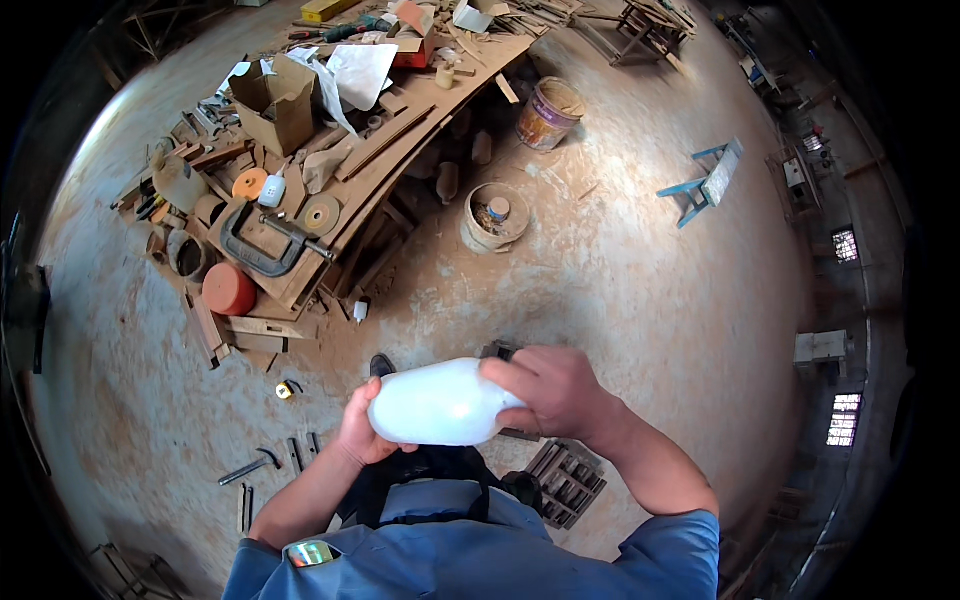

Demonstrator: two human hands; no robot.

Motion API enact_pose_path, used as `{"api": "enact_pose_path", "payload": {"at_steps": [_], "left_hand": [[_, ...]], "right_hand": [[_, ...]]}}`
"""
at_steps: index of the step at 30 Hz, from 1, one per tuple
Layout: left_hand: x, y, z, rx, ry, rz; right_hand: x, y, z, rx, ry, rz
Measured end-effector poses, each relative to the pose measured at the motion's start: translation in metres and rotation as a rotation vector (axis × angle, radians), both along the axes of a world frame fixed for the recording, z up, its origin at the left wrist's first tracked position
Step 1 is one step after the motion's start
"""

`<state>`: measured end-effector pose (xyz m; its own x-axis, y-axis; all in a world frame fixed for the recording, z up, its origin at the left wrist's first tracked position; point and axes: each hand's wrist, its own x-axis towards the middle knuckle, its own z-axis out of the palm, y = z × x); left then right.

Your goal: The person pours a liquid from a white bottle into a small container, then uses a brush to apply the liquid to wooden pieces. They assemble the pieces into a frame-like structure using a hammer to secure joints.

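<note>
Two hands are gripping a white plastic jug.
Left hand is cupping its base; right hand is grasping its top.

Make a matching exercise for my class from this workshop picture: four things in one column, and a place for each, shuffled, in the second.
Things:
1. white plastic bottle
2. black clamp
3. paint bucket
4. blue wooden stool

Places:
A. standing on the floor just past the workbench's right end
B. lying on the workbench beside an orange disc
C. held between the left hand and the right hand
D. alone on the floor far to the right

Pairs: 1-C, 2-B, 3-A, 4-D
</note>
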<state>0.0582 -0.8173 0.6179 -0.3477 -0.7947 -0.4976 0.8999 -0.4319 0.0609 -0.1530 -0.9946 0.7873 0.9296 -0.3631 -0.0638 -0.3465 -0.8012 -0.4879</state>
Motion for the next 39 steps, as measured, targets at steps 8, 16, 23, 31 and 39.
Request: {"api": "enact_pose_path", "payload": {"at_steps": [8, 16, 23, 31, 39], "left_hand": [[0.043, -0.056, -0.009, -0.050, -0.030, -0.010], [0.052, -0.105, 0.007, -0.072, -0.583, 0.368], [0.110, -0.129, -0.007, -0.169, -0.040, 0.040], [0.120, -0.191, 0.008, -0.089, -0.048, -0.005], [0.070, -0.289, -0.030, -0.140, -0.552, 0.386]], "right_hand": [[0.044, -0.039, -0.007, 0.076, -0.176, -0.269], [0.074, -0.092, -0.037, 0.365, 0.148, -0.631], [0.103, -0.104, -0.016, 0.069, -0.051, -0.436], [0.112, -0.162, -0.006, 0.147, -0.130, -0.315], [0.092, -0.282, -0.057, 0.291, -0.069, -0.555]]}}
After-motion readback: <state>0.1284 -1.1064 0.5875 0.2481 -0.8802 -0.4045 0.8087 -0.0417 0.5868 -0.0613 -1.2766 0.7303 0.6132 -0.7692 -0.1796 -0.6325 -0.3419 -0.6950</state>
